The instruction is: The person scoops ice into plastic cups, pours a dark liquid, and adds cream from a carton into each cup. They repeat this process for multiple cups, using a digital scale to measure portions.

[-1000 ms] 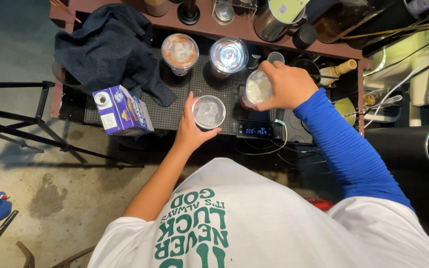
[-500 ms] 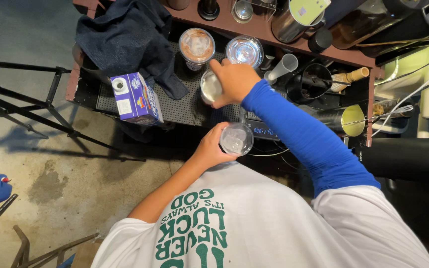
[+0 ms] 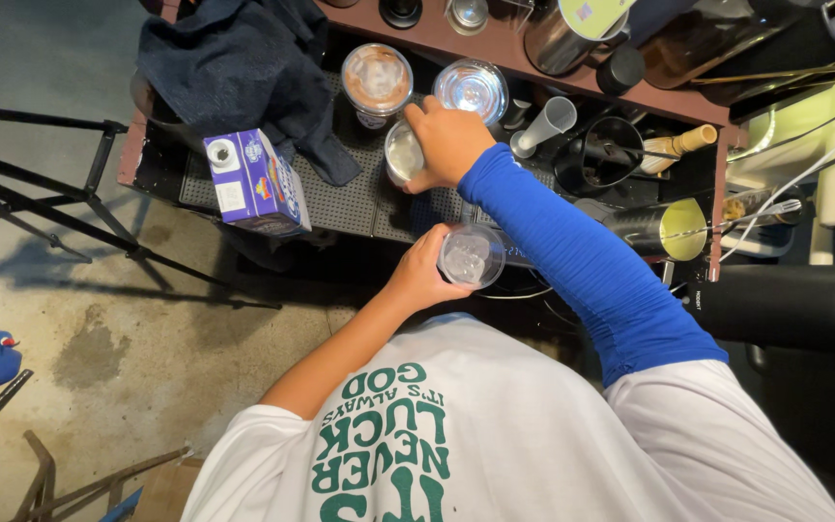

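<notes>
A: Hands first. What has each grip got?

B: Left hand (image 3: 417, 275), grip wrapped round a clear plastic cup (image 3: 471, 256), fingers closed on its side. Cup held upright in the air, close in front of the chest, off the tabletop (image 3: 340, 208). Pale lumps inside, ice perhaps; can't tell for sure.

A: And the right?

B: Right hand (image 3: 451, 140), blue sleeve up the arm, grip closed over a small cup of white liquid (image 3: 403, 153). That cup sits low over the dark perforated mat; whether it touches the mat, cannot tell.

A: Packages?

B: One carton (image 3: 258, 184), purple-blue with white panels and a round cap on top, standing at the mat's left edge, well apart from both hands. Print on it too small to make out.

A: Nearby cups?

B: Two behind the right hand: a cup with brownish drink (image 3: 376, 79) on the left, a clear lidded cup (image 3: 471, 89) on the right, just beside the knuckles. Dark cloth (image 3: 234, 68) heaped behind the carton.
</notes>
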